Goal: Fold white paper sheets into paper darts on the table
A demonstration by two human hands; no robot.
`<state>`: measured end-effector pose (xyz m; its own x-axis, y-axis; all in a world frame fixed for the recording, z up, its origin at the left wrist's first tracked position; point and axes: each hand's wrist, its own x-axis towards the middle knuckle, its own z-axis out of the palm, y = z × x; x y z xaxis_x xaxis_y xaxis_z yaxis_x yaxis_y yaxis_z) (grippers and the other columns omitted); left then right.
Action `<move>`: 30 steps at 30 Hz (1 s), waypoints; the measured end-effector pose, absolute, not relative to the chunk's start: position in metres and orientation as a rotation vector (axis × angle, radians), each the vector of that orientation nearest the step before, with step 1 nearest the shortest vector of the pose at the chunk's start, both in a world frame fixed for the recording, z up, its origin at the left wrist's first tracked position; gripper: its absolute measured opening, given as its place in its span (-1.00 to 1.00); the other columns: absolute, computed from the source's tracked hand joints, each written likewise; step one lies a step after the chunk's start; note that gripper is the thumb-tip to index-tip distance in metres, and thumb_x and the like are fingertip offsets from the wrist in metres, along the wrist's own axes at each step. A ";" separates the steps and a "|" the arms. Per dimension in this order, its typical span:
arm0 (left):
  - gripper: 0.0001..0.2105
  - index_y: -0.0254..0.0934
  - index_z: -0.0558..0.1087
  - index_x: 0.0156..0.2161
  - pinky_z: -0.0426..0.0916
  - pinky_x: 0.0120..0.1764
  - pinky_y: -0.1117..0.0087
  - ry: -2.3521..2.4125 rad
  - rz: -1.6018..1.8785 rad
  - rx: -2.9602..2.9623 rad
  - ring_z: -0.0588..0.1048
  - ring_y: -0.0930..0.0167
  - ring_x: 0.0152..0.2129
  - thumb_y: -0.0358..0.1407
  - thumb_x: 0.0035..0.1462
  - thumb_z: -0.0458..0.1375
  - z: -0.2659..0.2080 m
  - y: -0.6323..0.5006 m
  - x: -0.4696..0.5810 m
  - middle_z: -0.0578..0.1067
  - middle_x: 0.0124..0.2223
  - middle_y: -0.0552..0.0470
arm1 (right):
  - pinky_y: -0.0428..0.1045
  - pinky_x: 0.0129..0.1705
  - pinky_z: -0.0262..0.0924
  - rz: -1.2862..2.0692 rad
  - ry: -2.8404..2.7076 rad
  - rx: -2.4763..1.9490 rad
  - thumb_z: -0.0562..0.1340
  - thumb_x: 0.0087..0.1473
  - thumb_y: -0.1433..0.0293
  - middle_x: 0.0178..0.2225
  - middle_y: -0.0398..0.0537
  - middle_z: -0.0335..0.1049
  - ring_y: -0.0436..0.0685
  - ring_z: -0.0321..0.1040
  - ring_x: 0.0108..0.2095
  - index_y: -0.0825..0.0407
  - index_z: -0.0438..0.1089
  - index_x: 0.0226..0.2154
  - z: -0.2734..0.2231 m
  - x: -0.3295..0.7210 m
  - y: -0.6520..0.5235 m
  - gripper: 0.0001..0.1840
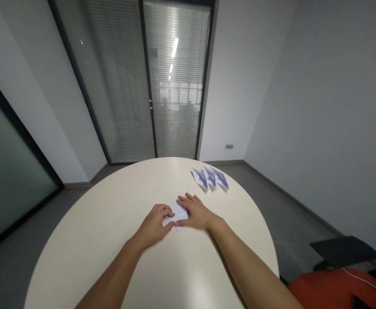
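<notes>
A small piece of folded white paper [179, 211] lies on the table between my two hands, with a pointed corner showing below them. My left hand [157, 223] is closed on the paper's left side, its fingers curled and its thumb at the lower edge. Stretched over the right side of the paper, my right hand [197, 212] has its fingers apart and presses down. Its thumb reaches toward my left thumb, and the two tips nearly meet. Part of the paper is hidden under the hands.
Three folded paper shapes [210, 177] stand side by side near the far right edge of the round, cream table [104, 240]. A red chair [323, 287] is at the lower right, near a dark flat panel [345, 251]. Glass panels with blinds [123, 86] stand beyond the table.
</notes>
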<state>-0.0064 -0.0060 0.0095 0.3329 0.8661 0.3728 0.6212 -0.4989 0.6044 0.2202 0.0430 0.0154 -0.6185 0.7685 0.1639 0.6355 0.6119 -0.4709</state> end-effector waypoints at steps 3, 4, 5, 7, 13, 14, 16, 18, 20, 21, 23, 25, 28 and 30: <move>-0.86 -0.22 0.56 -0.20 0.41 0.08 0.14 1.316 0.958 2.257 0.48 0.24 -0.04 -0.39 0.09 0.28 0.011 -0.006 -0.007 0.55 -0.07 -0.09 | 0.46 0.37 -0.22 0.539 -2.516 -1.148 0.33 -0.01 -0.21 0.38 0.16 0.12 0.57 -0.13 0.41 -0.05 0.28 0.31 0.016 0.222 0.046 -0.03; -0.86 -0.23 0.57 -0.20 0.40 0.08 0.13 1.318 0.953 2.261 0.48 0.24 -0.04 -0.40 0.09 0.28 0.011 -0.006 -0.007 0.56 -0.07 -0.09 | 0.44 0.37 -0.21 0.537 -2.524 -1.157 0.30 0.03 -0.20 0.38 0.13 0.13 0.55 -0.13 0.42 -0.06 0.28 0.31 0.016 0.223 0.047 -0.07; -0.85 -0.22 0.57 -0.19 0.40 0.09 0.13 1.321 0.943 2.265 0.48 0.24 -0.04 -0.41 0.08 0.28 0.011 -0.006 -0.007 0.56 -0.07 -0.09 | 0.42 0.37 -0.21 0.529 -2.528 -1.165 0.28 0.08 -0.17 0.38 0.10 0.14 0.53 -0.13 0.42 -0.07 0.29 0.30 0.016 0.223 0.048 -0.13; -0.80 -0.22 0.58 -0.15 0.39 0.11 0.12 1.328 0.924 2.275 0.48 0.23 -0.01 -0.42 0.08 0.28 0.011 -0.006 -0.008 0.56 -0.05 -0.09 | 0.40 0.37 -0.18 0.494 -2.522 -1.177 0.25 0.16 -0.11 0.36 0.07 0.19 0.50 -0.11 0.42 -0.07 0.33 0.27 0.015 0.224 0.050 -0.25; -0.71 -0.18 0.59 -0.02 0.30 0.23 0.07 1.346 0.856 2.318 0.40 0.21 0.13 -0.39 0.13 0.26 0.007 -0.006 -0.009 0.51 0.15 -0.12 | 0.38 0.36 -0.10 0.396 -2.507 -1.152 0.22 0.23 0.02 0.29 0.04 0.30 0.51 -0.05 0.39 -0.03 0.38 0.20 0.016 0.224 0.049 -0.40; -0.72 -0.18 0.59 -0.02 0.29 0.23 0.07 1.348 0.843 2.326 0.40 0.21 0.14 -0.39 0.14 0.26 0.006 -0.005 -0.009 0.51 0.16 -0.11 | 0.37 0.36 -0.10 0.397 -2.515 -1.140 0.22 0.23 0.02 0.29 0.05 0.30 0.50 -0.05 0.39 -0.02 0.38 0.21 0.017 0.224 0.049 -0.39; -0.72 -0.20 0.59 -0.01 0.29 0.23 0.08 1.348 0.828 2.341 0.39 0.21 0.14 -0.37 0.16 0.25 0.005 -0.005 -0.010 0.51 0.16 -0.12 | 0.36 0.37 -0.12 0.411 -2.537 -1.120 0.23 0.21 -0.01 0.31 0.10 0.26 0.51 -0.06 0.40 0.01 0.36 0.23 0.018 0.226 0.048 -0.33; -0.72 -0.21 0.59 0.00 0.30 0.23 0.09 1.344 0.823 2.351 0.39 0.22 0.14 -0.36 0.18 0.24 0.004 -0.004 -0.011 0.51 0.17 -0.12 | 0.37 0.38 -0.14 0.434 -2.556 -1.116 0.27 0.14 -0.08 0.34 0.14 0.21 0.54 -0.10 0.41 0.04 0.33 0.26 0.018 0.227 0.048 -0.21; -0.72 -0.22 0.59 0.00 0.30 0.23 0.08 1.344 0.815 2.358 0.39 0.21 0.14 -0.35 0.18 0.24 0.003 -0.004 -0.011 0.51 0.17 -0.12 | 0.40 0.38 -0.19 0.459 -2.571 -1.132 0.32 0.04 -0.15 0.36 0.17 0.16 0.58 -0.15 0.41 0.05 0.29 0.30 0.018 0.228 0.048 -0.06; -0.72 -0.22 0.58 0.00 0.30 0.23 0.08 1.346 0.810 2.361 0.39 0.21 0.14 -0.36 0.18 0.24 0.003 -0.003 -0.011 0.51 0.18 -0.12 | 0.41 0.38 -0.21 0.471 -2.576 -1.144 0.33 -0.01 -0.19 0.38 0.18 0.13 0.60 -0.17 0.42 0.05 0.26 0.32 0.018 0.227 0.047 0.01; -0.71 -0.22 0.58 0.01 0.30 0.23 0.08 1.352 0.802 2.368 0.39 0.21 0.14 -0.36 0.17 0.25 0.003 -0.003 -0.011 0.51 0.18 -0.11 | 0.43 0.39 -0.28 0.495 -2.583 -1.171 0.33 -0.09 -0.26 0.40 0.20 0.07 0.60 -0.20 0.42 0.04 0.20 0.35 0.017 0.227 0.047 0.13; -0.70 -0.22 0.57 0.02 0.29 0.24 0.07 1.355 0.802 2.375 0.38 0.21 0.14 -0.36 0.17 0.24 0.003 -0.004 -0.011 0.50 0.19 -0.11 | 0.43 0.40 -0.34 0.521 -2.588 -1.191 0.31 -0.14 -0.31 0.42 0.21 0.02 0.59 -0.24 0.44 0.05 0.15 0.38 0.017 0.226 0.046 0.22; -0.68 -0.21 0.55 0.06 0.29 0.24 0.06 1.355 0.799 2.388 0.38 0.21 0.15 -0.35 0.18 0.23 0.002 -0.004 -0.012 0.49 0.21 -0.11 | 0.41 0.42 -0.39 0.551 -2.594 -1.205 0.30 -0.18 -0.35 0.43 0.19 -0.03 0.58 -0.28 0.45 0.04 0.10 0.40 0.016 0.225 0.046 0.28; -0.66 -0.21 0.54 0.08 0.29 0.24 0.05 1.356 0.792 2.400 0.38 0.20 0.15 -0.34 0.19 0.23 0.001 -0.004 -0.012 0.49 0.22 -0.11 | 0.41 0.42 -0.38 0.558 -2.587 -1.208 0.30 -0.18 -0.35 0.43 0.18 -0.02 0.57 -0.28 0.45 0.03 0.11 0.40 0.016 0.225 0.046 0.27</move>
